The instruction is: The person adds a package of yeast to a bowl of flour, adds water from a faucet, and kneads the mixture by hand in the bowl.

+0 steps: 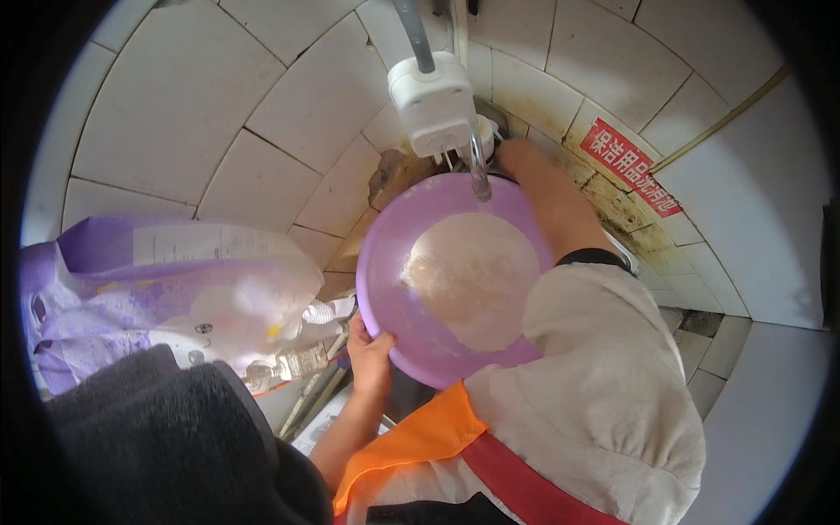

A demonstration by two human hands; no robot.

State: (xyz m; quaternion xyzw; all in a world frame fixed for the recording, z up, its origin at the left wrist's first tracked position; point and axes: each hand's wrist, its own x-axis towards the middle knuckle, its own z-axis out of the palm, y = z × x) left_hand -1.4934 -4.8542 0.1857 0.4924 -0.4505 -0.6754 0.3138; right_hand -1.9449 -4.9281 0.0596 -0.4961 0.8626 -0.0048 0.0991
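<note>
A round purple basin (378,254) holds cloudy, whitish water (477,280). My left hand (371,354) is closed on the basin's near left rim, thumb on top. Over the far side of the basin hangs a metal spout (479,171), below a white box-shaped tap unit (433,101). My right arm reaches past the basin's right side. Beside the spout, my right hand (516,159) is at a white fitting (486,131) near the wall. Its fingers look curled, but they are mostly hidden, and what they grip cannot be made out.
At left lies a purple and white plastic bag (219,280), with a clear bottle (297,363) next to it. Dark fabric (175,429) fills the lower left. Stained tiled walls (306,175) meet behind the tap. A red sign (626,166) is on the right wall.
</note>
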